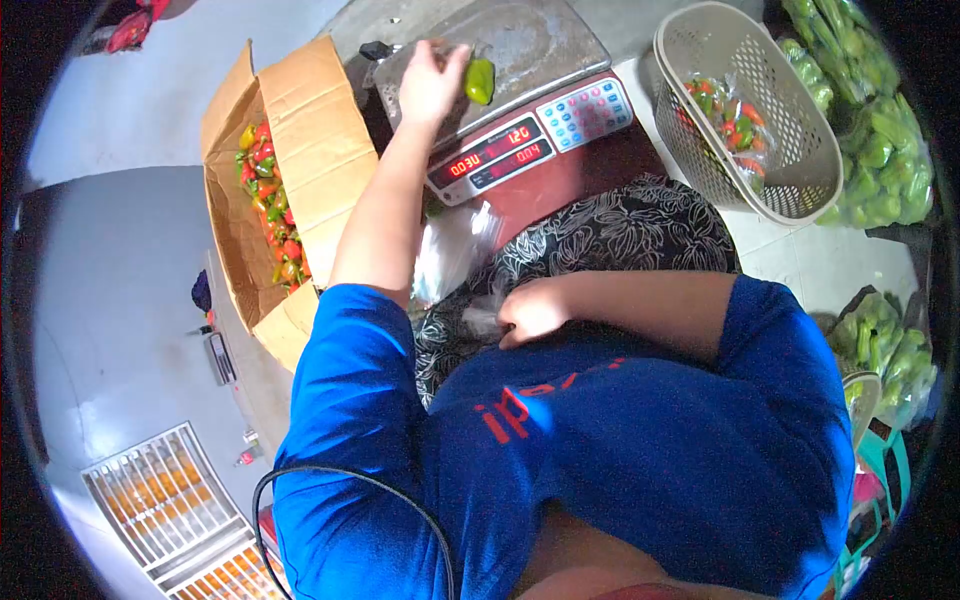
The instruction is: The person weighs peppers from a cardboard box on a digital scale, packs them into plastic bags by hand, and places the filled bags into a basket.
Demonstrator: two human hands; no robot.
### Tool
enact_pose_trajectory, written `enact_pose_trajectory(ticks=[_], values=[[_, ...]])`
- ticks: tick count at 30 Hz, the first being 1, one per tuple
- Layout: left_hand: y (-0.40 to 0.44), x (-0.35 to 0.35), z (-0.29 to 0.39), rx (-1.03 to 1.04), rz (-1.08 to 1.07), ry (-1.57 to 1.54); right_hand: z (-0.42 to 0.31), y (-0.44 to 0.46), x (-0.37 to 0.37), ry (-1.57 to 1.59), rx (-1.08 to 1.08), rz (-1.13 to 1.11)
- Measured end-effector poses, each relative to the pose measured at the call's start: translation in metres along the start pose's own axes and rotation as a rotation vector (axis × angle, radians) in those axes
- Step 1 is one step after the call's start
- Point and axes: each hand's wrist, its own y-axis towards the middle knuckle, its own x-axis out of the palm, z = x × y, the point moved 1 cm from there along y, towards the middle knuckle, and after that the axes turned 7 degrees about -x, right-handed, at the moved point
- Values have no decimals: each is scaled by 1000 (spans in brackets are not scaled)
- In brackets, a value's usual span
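Observation:
My left hand point(430, 88) is over the metal pan of a digital scale point(540, 45), its fingers curled around something I cannot make out. Right beside its thumb is a green pepper point(480, 81). The scale's red digits point(495, 152) are lit, next to a keypad. In front of my belly, my right hand point(535, 308) is closed on a clear plastic bag point(484, 318). Another bunch of clear plastic bags point(452, 255) sits below the scale, close to my left forearm.
To the left stands an open cardboard box point(315, 130) of small red, orange and green peppers point(270, 200). At right, a perforated plastic basket point(800, 160) holds bagged peppers point(735, 125). Bagged green vegetables point(885, 165) lie beyond it. A black cable point(350, 472) crosses my left sleeve.

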Motion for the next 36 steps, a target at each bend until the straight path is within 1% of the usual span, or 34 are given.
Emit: enact_pose_trajectory(ticks=[1,3,5,6,9,10,13,14,15,17,20,23,25,26,27,28,29,30,31,32,33,34,35,36], values=[[7,3,-12,-71,51,-177,-1,0,0,-17,10,-3],[8,-5,-17,-420,126,-731,-4,1,-2,-52,27,-14],[24,-3,-54,-591,238,-1371,-5,2,-3,-52,57,-13],[21,-7,-56,-699,283,-1528,-5,3,-2,-42,69,-13],[16,-18,-55,-880,-1,-1455,0,9,4,-39,77,-45],[13,-22,-54,-789,-171,-1408,3,11,5,-44,77,-57],[-1,-23,-34,-470,-46,-762,10,12,10,-15,70,-16],[12,-14,-49,-374,-90,-475,11,10,10,4,82,-8],[11,-16,-44,-61,52,33,10,8,7,23,94,0],[0,-11,-39,-34,-54,186,10,7,6,43,96,7],[-7,-10,-31,-1,-101,200,12,5,4,47,77,10],[-7,-15,-26,-29,-134,201,10,2,1,57,64,32],[-4,-21,-33,29,-75,170,11,0,1,54,47,52],[3,-33,-38,65,-82,226,8,-2,1,59,53,63],[6,-49,-46,244,7,214,3,-5,-2,68,60,75],[14,-74,-51,380,32,244,2,-7,-3,75,67,91],[12,-106,-49,467,89,322,4,-7,-2,94,54,112],[19,-131,-71,473,189,345,7,-6,0,111,39,131],[13,-165,-77,395,215,388,8,-5,1,125,20,148],[7,-189,-96,218,268,323,8,-4,1,117,22,147],[-8,-212,-105,197,359,396,7,-4,1,107,22,143],[-8,-231,-152,146,378,342,7,-3,0,95,21,133],[-16,-245,-193,-93,404,268,8,-2,1,74,20,113],[-22,-261,-256,-151,445,384,9,0,2,49,13,85]])
